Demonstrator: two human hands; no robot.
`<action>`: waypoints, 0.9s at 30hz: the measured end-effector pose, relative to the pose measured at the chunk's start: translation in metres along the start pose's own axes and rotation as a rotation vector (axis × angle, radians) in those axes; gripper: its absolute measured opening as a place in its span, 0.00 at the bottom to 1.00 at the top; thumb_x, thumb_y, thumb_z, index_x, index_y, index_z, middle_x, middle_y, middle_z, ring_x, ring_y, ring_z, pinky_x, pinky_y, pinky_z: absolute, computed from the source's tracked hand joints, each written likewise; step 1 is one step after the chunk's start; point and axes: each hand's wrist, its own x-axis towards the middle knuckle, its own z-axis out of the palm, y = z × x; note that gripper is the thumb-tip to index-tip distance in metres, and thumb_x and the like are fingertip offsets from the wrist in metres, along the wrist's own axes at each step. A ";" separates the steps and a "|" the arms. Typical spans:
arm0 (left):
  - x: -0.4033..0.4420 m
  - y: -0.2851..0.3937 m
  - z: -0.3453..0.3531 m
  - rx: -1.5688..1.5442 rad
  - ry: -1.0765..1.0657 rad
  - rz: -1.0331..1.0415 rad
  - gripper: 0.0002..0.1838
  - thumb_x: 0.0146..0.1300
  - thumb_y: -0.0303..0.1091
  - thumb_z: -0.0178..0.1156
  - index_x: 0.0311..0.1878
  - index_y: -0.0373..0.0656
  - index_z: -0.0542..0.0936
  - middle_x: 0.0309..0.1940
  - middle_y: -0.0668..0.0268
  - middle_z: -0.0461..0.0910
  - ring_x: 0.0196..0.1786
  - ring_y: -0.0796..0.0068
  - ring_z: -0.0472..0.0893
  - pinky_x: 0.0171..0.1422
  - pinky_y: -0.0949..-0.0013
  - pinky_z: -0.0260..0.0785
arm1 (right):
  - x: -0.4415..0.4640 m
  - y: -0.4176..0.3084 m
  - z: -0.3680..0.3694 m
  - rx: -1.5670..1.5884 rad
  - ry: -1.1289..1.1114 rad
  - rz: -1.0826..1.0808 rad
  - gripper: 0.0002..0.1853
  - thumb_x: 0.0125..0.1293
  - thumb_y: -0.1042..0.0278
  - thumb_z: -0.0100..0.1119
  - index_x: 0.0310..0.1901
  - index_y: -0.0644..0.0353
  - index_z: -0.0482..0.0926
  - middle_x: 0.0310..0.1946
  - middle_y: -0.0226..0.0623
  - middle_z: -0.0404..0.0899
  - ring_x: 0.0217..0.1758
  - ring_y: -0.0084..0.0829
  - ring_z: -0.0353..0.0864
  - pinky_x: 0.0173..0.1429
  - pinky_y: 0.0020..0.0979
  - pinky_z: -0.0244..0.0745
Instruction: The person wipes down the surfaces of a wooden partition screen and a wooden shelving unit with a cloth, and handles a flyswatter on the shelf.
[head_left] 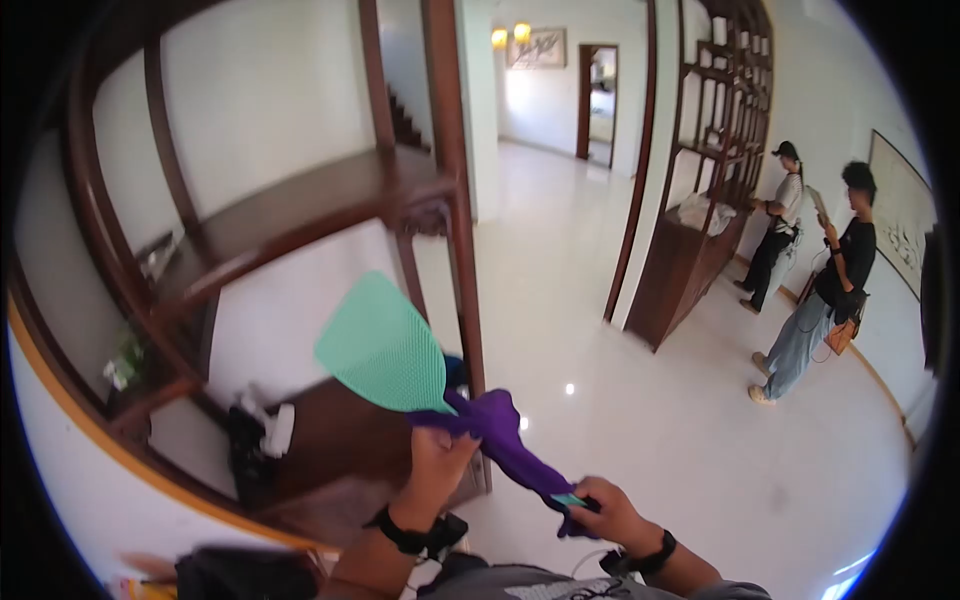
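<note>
A green fly swatter (385,345) with a mesh head points to the upper left in front of me. Purple cloth (510,440) is wrapped around its handle and neck. My left hand (440,470) pinches the cloth just below the swatter head. Farther down the handle, my right hand (608,512) grips the lower end, where a bit of green shows between the folds of cloth. Both wrists wear black bands.
Dark wooden shelving (300,225) stands close on the left, with a white object (280,430) and a plant (125,362) on it. Another shelf unit (680,270) is at the right. Two people (785,225) (840,260) stand by the right wall.
</note>
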 end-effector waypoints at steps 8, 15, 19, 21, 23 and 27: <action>-0.045 0.008 -0.020 0.285 0.042 -0.156 0.10 0.58 0.18 0.60 0.45 0.33 0.78 0.40 0.64 0.81 0.43 0.79 0.79 0.49 0.74 0.72 | 0.023 -0.011 0.063 0.140 -0.277 0.633 0.08 0.55 0.69 0.66 0.32 0.62 0.78 0.24 0.38 0.77 0.26 0.35 0.78 0.32 0.38 0.72; -0.035 0.068 -0.045 0.164 0.122 0.031 0.13 0.60 0.19 0.61 0.49 0.32 0.75 0.43 0.64 0.80 0.42 0.79 0.80 0.49 0.74 0.73 | 0.036 -0.034 0.142 -0.448 -0.095 -0.113 0.13 0.50 0.63 0.63 0.33 0.63 0.78 0.25 0.45 0.77 0.29 0.49 0.76 0.35 0.44 0.71; -0.039 0.107 -0.052 0.121 0.217 0.161 0.11 0.59 0.18 0.61 0.46 0.31 0.78 0.41 0.64 0.82 0.42 0.81 0.80 0.48 0.77 0.72 | 0.028 -0.024 0.172 -0.526 0.042 -0.111 0.11 0.49 0.66 0.63 0.34 0.60 0.78 0.30 0.39 0.78 0.40 0.43 0.77 0.44 0.42 0.68; -0.041 0.112 -0.057 0.113 0.216 0.220 0.11 0.59 0.19 0.62 0.46 0.31 0.78 0.41 0.64 0.82 0.42 0.80 0.79 0.49 0.77 0.71 | 0.030 -0.021 0.176 -0.553 0.071 -0.147 0.12 0.50 0.66 0.63 0.36 0.60 0.79 0.32 0.38 0.79 0.42 0.41 0.78 0.46 0.41 0.69; -0.046 0.114 -0.064 0.188 0.159 0.223 0.12 0.60 0.20 0.62 0.47 0.33 0.78 0.42 0.66 0.81 0.43 0.80 0.79 0.51 0.76 0.70 | 0.029 -0.019 0.177 -0.536 0.067 -0.201 0.11 0.54 0.65 0.63 0.37 0.60 0.79 0.32 0.39 0.81 0.41 0.41 0.80 0.44 0.39 0.71; -0.049 0.120 -0.062 0.206 0.209 0.240 0.09 0.60 0.21 0.63 0.45 0.33 0.79 0.41 0.67 0.81 0.42 0.82 0.78 0.50 0.77 0.70 | 0.029 -0.049 0.179 -0.082 -0.063 0.193 0.09 0.60 0.66 0.61 0.36 0.62 0.78 0.28 0.42 0.81 0.31 0.40 0.83 0.36 0.35 0.74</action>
